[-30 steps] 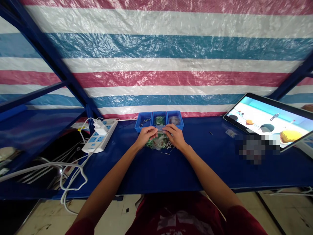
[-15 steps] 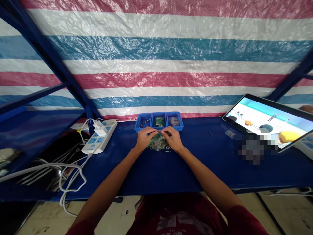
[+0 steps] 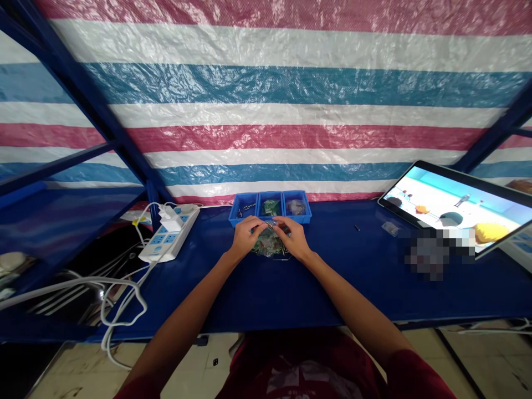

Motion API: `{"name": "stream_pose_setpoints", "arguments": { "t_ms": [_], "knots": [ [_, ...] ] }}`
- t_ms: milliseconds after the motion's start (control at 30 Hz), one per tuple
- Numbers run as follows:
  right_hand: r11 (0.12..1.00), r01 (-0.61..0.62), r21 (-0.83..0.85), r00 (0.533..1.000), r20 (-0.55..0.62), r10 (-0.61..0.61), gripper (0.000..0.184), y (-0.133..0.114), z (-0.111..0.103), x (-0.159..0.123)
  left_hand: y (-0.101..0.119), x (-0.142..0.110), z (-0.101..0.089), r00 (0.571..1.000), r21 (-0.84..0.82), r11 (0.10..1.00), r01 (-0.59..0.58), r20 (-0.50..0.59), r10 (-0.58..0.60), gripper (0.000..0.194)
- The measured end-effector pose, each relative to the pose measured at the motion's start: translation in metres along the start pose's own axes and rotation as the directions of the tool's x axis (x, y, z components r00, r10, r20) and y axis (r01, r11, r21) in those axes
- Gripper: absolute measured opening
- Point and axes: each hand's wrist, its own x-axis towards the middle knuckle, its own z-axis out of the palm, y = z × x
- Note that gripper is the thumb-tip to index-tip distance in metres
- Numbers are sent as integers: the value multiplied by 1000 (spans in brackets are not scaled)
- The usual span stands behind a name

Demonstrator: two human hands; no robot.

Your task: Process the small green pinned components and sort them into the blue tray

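Both my hands meet just in front of the blue divided tray (image 3: 270,220), fingertips bent inward. My left hand (image 3: 246,235) is closed in a pinch, and so is my right hand (image 3: 294,237). Between their fingertips is a small slim piece, too small to name. Under the hands lies a pile of clear plastic and green bits (image 3: 267,245). Thin dark and metallic pins (image 3: 283,256) stick out by its right side. The tray's left compartment holds several slim metal pins (image 3: 246,209), the middle one green pieces (image 3: 270,208), the right one a clear plastic bag (image 3: 296,207).
A white power strip (image 3: 169,237) with plugged adapter stands at left, its cables (image 3: 137,299) trailing off the table edge. On the right are a tablet (image 3: 461,202), a small clear packet (image 3: 390,228) and a tiny dark pin (image 3: 357,228). Striped sheeting (image 3: 291,136) hangs behind.
My fingertips have shifted slightly, and a small piece between them shows at a different angle. The hands stay in nearly the same place.
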Motion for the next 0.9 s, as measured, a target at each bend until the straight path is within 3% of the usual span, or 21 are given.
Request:
{"name": "stream_pose_setpoints", "arguments": {
  "t_ms": [233, 400, 500, 733, 900],
  "knots": [
    [998, 63, -16, 997, -47, -63, 26, -3, -1, 1, 0, 1, 1, 1000, -133, 991, 15, 26, -11, 25],
    [986, -63, 152, 993, -91, 77, 22, -5, -1, 1, -2, -1, 9, 986, -345, 925, 158, 13, -164, 30],
    [965, -116, 237, 991, -37, 128, 22, -4, 1, 0, -4, -1, 12, 976, -341, 917, 208, 5, -220, 31],
    [999, 9, 51, 999, -50, -6, 23, -6, 1, 1, 0, 0, 3, 992, -196, 973, 126, -6, -130, 28],
    [989, -81, 121, 995, -50, 87, 24, 1, 2, 1, 1, 0, 5, 978, -321, 924, 207, 37, -206, 27]
  ]
}}
